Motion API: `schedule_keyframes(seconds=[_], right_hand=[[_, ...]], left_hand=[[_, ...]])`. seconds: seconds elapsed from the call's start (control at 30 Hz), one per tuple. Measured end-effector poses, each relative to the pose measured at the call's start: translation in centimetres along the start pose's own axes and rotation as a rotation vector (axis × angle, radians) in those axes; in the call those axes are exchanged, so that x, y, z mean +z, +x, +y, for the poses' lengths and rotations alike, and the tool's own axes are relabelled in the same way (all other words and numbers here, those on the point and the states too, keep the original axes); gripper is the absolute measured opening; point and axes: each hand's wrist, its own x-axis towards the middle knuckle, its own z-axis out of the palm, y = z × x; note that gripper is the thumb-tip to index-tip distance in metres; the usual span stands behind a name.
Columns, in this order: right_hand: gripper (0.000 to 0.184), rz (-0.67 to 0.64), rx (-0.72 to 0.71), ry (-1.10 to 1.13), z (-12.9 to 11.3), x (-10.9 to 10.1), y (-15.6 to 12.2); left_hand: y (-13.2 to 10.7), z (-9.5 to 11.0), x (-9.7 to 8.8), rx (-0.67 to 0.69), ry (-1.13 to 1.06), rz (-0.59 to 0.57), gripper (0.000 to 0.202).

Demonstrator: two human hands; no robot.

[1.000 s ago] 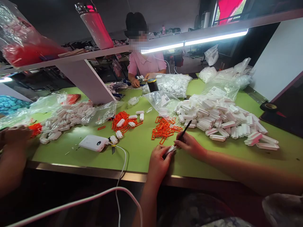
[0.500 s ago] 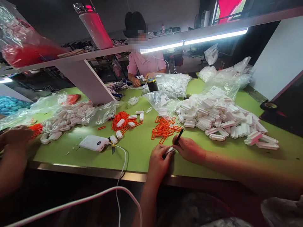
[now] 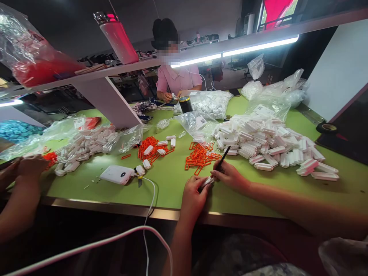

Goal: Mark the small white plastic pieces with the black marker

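Near the table's front edge, my left hand (image 3: 193,193) is closed around a small white plastic connector housing (image 3: 207,181), much of it hidden by the fingers. My right hand (image 3: 231,177) pinches a slim black pen-like tool (image 3: 223,158) that slants up to the right. Its lower end is at the housing; whether it touches cannot be made out. Just beyond my hands lies a heap of orange rectangular plastic frames (image 3: 198,159). Farther right spreads a large pile of white connector housings (image 3: 258,140).
A white power bank (image 3: 116,174) with a white cable (image 3: 152,191) sits left of my hands. Another orange heap (image 3: 152,148) lies behind it. One co-worker's hands (image 3: 31,168) are at far left; another person (image 3: 178,80) sits opposite. A shelf post (image 3: 112,101) stands at the back.
The black tool in my right hand is shifted slightly right and leans more to the right. My left hand keeps its hold on the housing. The view has shifted slightly.
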Motion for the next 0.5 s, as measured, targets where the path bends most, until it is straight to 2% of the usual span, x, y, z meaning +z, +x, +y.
schedule_keyframes(seconds=[0.27,0.5], right_hand=[[0.030,-0.028,0.089,0.152,-0.93,-0.14,0.09],[0.028,-0.006,0.065,0.082,-0.76,-0.08,-0.03]], left_hand=[[0.05,0.11,-0.04,-0.006,0.004,-0.002,0.021],[0.01,0.04,-0.01,-0.005,0.003,-0.009,0.022]])
